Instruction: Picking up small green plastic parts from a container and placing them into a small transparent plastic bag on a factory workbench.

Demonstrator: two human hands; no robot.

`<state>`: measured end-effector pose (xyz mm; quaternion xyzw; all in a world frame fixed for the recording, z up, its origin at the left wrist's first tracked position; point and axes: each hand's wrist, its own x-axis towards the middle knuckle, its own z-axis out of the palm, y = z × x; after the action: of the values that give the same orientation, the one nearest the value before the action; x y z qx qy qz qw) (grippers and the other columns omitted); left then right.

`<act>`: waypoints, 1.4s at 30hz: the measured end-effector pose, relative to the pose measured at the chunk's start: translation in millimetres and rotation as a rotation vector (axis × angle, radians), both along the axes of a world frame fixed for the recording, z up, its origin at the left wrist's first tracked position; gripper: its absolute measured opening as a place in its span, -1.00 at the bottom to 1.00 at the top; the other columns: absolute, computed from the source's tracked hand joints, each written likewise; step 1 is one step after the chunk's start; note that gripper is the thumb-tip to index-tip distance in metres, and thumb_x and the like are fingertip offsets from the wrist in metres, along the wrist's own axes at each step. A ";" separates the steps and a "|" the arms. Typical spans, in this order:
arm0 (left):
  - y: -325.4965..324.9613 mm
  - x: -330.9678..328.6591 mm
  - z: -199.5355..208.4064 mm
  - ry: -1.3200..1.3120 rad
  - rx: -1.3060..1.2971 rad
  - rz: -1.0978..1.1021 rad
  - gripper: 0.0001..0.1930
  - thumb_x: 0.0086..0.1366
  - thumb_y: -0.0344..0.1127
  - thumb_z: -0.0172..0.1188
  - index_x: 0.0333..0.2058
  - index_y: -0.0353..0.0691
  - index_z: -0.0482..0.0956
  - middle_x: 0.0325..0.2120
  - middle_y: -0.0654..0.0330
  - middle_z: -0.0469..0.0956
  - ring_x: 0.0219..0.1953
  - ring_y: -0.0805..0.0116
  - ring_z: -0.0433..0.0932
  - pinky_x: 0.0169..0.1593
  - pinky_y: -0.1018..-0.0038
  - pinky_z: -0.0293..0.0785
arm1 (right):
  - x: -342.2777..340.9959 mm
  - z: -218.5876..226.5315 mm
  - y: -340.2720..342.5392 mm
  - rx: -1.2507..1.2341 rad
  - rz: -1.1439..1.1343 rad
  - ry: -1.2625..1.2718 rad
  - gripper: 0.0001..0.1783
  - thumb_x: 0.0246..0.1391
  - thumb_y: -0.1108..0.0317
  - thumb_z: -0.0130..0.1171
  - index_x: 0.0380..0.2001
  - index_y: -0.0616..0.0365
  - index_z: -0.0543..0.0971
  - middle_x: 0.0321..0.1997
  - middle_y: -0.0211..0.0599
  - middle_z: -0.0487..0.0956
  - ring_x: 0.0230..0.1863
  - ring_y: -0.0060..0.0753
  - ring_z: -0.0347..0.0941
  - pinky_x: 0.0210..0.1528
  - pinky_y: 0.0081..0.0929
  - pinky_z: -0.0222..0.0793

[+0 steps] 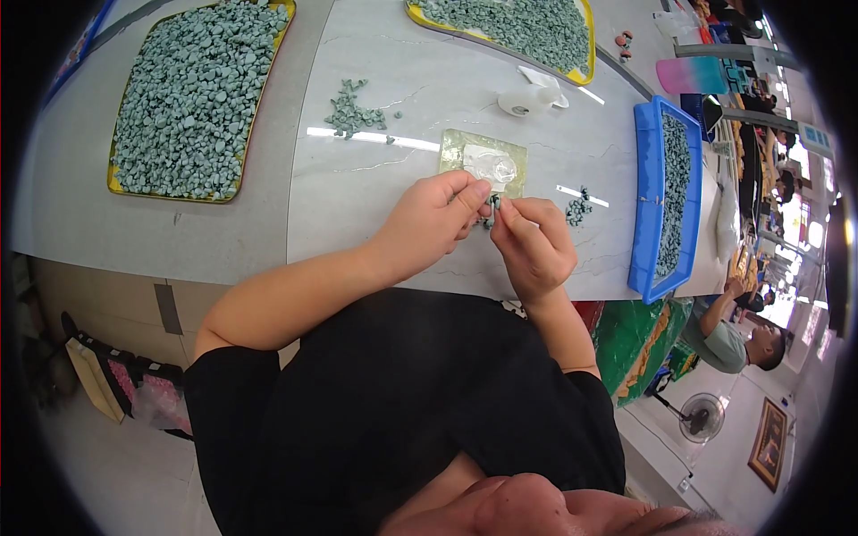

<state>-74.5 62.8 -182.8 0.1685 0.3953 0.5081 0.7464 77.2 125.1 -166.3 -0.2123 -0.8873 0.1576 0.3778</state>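
My left hand [438, 213] and my right hand [536, 246] meet over the front edge of a yellowish-green square pad [458, 143]. Both are closed in a pinch, thumb against finger, around a small dark-green piece [494, 202] at the fingertips. Its exact shape is too small to make out. A few similar pieces show just below the fingertips, partly hidden by the hands. On the pad lies a white patch [481, 159] with a clear, shiny blob on it. Loose green pieces [579, 211] lie right of my right hand, and another small heap [351, 111] lies farther left.
Yellow-rimmed trays of grey-green pieces stand at the left [192, 103] and back [527, 31]. A white bottle [527, 101] is behind the pad. At the right stand a blue bin [645, 196] of pieces and a pink-and-blue cup [693, 75]. A person [728, 335] is farther right.
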 end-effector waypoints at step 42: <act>-11.0 2.8 3.6 0.688 0.535 0.106 -0.87 0.26 -0.35 0.08 -0.33 -0.30 0.47 -0.48 0.18 0.50 -0.44 0.42 0.46 -0.34 0.54 0.36 | 4.4 -4.2 -6.7 -0.165 -0.050 0.134 -0.65 -0.27 0.75 0.23 -0.29 0.33 0.57 -0.38 -0.19 0.55 -0.41 -0.36 0.48 -0.39 -0.57 0.39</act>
<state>-71.7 51.8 -179.1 0.4948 0.4836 0.5443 0.4743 81.6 118.3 -170.6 -0.2538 -0.8384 0.2347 0.4215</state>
